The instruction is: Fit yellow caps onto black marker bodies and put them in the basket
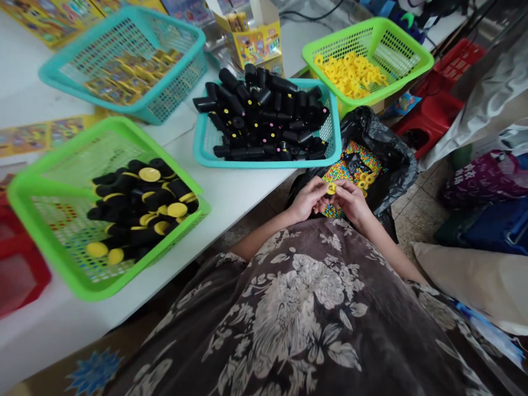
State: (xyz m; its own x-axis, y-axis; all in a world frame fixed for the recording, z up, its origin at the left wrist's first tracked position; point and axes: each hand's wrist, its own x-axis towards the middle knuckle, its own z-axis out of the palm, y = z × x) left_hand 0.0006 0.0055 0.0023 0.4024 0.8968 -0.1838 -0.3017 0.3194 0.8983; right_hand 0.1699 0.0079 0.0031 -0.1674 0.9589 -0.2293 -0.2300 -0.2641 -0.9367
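My left hand (pixel 307 199) and my right hand (pixel 350 201) meet in front of me, both pinched on a small yellow ring (pixel 331 188). They hover over a black plastic bag (pixel 388 148) holding colourful beads (pixel 352 159) and a few more yellow rings. A teal basket (pixel 202 148) of black tubes (pixel 268 121) stands on the white table just beyond my hands. At the far right a green basket (pixel 412 55) holds many yellow rings (pixel 350 74).
A green basket (pixel 33 220) of black tubes with yellow caps (pixel 142 212) stands at the left of the white table (pixel 231 192). A teal basket (pixel 82 82) with printed packets is at the back. Red stools (pixel 437 110) and bags crowd the floor at right.
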